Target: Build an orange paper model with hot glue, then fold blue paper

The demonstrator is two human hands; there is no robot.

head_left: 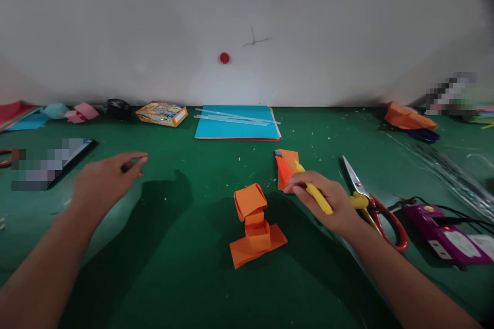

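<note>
My right hand (328, 198) grips a yellow hot glue gun (319, 199), its nozzle pointing away over a folded orange paper piece (289, 158). The handle end shows beyond the hand near the scissors, with a black cord by it. An orange knife with a grey end (283, 170) lies on that piece. Nearer me stands an orange folded paper figure (258, 234), a box-like top over a smaller block on a flat strip. My left hand (104, 180) hangs over the table at left, thumb and index tips pinched; anything between them is too small to see.
Red-handled scissors (393, 226) and a purple power strip (447, 236) lie at right. Clear glue sticks (235, 117) rest on blue paper (237, 132). A yellow box (162, 114), pink paper (82, 113) and orange paper (409, 117) sit along the white wall.
</note>
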